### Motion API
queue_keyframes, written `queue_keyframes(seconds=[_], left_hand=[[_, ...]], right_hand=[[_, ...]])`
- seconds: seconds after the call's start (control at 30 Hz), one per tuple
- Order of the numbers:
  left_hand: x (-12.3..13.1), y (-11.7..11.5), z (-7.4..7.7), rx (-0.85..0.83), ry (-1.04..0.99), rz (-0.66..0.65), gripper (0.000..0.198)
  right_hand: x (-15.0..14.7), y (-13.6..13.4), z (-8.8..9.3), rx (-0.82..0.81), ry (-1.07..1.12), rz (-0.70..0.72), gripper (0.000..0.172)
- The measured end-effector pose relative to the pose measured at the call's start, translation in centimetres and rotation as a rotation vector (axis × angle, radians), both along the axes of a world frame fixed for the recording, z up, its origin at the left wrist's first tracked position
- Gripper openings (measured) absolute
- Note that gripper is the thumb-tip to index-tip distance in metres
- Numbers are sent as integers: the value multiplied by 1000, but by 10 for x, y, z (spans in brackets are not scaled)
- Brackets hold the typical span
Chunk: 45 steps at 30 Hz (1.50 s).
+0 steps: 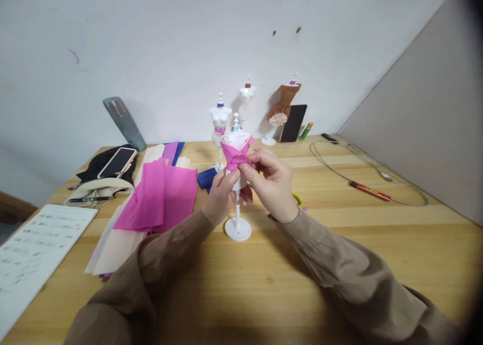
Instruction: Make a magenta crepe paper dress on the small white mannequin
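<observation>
A small white dress-form mannequin [238,229] stands upright on its round base in front of me. Pink crepe paper [237,155] wraps its chest, with pointed ends sticking up at both sides. My left hand [222,196] is closed round the mannequin's waist, its thumb against the lower edge of the pink paper. From the other side, my right hand [272,179] pinches the pink paper at the front between thumb and forefinger. Part of the mannequin's body is hidden behind my fingers.
Behind stand more mannequins [221,116], one in a brown paper dress [285,101]. Pink paper sheets [166,194] lie left, near a phone [117,162], a bottle [124,122] and a printed sheet [41,259]. At right lies a cable with a red handle [370,190]; a glue stick [306,131] leans behind.
</observation>
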State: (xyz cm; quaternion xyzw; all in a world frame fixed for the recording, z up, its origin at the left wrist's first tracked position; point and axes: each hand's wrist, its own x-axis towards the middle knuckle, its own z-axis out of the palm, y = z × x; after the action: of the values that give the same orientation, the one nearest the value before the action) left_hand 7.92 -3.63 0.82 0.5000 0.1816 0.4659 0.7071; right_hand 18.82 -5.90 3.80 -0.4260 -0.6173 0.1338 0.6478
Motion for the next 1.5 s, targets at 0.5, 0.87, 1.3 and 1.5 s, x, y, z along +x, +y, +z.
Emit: queue_keyframes(seconds=[0.5, 0.87, 1.3, 1.5], left_hand=[[-5, 0, -9, 143, 140, 141, 43], [-9, -2, -6, 230, 183, 169, 38], [-9, -2, 4, 155, 219, 90, 48], [-3, -1, 11, 93, 152, 186, 35]], right_hand=[[-6, -4, 6, -290, 417, 340, 20], [6, 2, 11, -372, 421, 397, 34], [23, 9, 10, -505, 364, 617, 33], [18, 3, 16, -530, 283, 748, 27]])
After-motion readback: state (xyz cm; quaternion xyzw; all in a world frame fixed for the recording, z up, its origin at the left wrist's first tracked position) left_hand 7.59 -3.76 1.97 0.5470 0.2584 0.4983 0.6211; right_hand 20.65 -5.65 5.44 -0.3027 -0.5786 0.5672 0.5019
